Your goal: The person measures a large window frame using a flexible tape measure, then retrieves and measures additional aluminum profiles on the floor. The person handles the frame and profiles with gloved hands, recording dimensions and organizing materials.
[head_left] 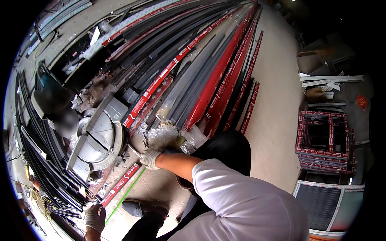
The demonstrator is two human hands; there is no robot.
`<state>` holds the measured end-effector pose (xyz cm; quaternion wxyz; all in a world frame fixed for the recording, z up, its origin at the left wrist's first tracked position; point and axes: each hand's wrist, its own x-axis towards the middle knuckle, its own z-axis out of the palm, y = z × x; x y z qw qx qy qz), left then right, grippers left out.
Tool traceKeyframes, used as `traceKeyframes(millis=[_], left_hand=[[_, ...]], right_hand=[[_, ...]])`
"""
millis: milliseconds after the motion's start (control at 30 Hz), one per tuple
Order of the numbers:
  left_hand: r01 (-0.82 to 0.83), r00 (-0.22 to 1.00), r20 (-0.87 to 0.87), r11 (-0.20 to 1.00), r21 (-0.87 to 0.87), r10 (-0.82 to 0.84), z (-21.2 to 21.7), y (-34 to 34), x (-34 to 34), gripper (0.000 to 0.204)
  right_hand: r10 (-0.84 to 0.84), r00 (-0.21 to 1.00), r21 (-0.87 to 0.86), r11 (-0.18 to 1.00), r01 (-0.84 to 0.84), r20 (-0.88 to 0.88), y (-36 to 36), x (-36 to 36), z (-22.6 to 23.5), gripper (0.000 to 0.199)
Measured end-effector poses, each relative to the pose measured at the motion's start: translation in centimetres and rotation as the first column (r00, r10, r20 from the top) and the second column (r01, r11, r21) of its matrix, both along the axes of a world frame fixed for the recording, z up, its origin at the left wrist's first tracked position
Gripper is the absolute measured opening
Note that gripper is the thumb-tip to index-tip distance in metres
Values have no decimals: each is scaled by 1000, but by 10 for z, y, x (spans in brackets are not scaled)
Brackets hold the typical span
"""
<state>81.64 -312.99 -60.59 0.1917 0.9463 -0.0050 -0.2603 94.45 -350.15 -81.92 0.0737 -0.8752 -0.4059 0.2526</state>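
Observation:
A short profile strip with red printed film point(120, 185) lies slantwise in front of me. My left hand point(95, 219), in a pale knit glove, is closed at its near end, the fingertips partly hidden. My right hand point(150, 158), gloved alike, is closed around a thin, pale, rod-like tool point(134, 151) just past the far end of the strip. The tool's tip points toward the saw and is too small to make out. Just beyond the strip stands a metal cutting saw with a round turntable point(96, 138) and a straight fence. A bright green line point(125, 195) runs beside the strip.
Long red and grey profiles point(217, 92) lie stacked ahead, their near ends by crumpled clear plastic point(163, 132). Black bars point(44, 148) and a yellow cable point(38, 197) lie at the left. Red-wrapped frames point(323, 154) are piled at the right. My shoe point(140, 209) rests near the strip.

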Motion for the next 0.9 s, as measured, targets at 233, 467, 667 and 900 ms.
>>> traceKeyframes(millis=[233, 467, 667, 900], left_hand=[[58, 996, 73, 996, -72, -53, 50, -46, -3, 19], [84, 994, 73, 990, -115, -75, 73, -73, 4, 24], [56, 998, -3, 995, -86, -56, 62, -66, 12, 25], [102, 993, -53, 990, -99, -108, 31, -58, 35, 26]], right_hand=[[-480, 872, -8, 877, 481, -102, -21, 65, 51, 37], [-935, 244, 134, 215, 967, -258, -54, 137, 24, 52], [-894, -72, 101, -130, 986, -442, -52, 189, -5, 74], [-658, -333, -48, -412, 910, -676, -42, 232, -69, 73]])
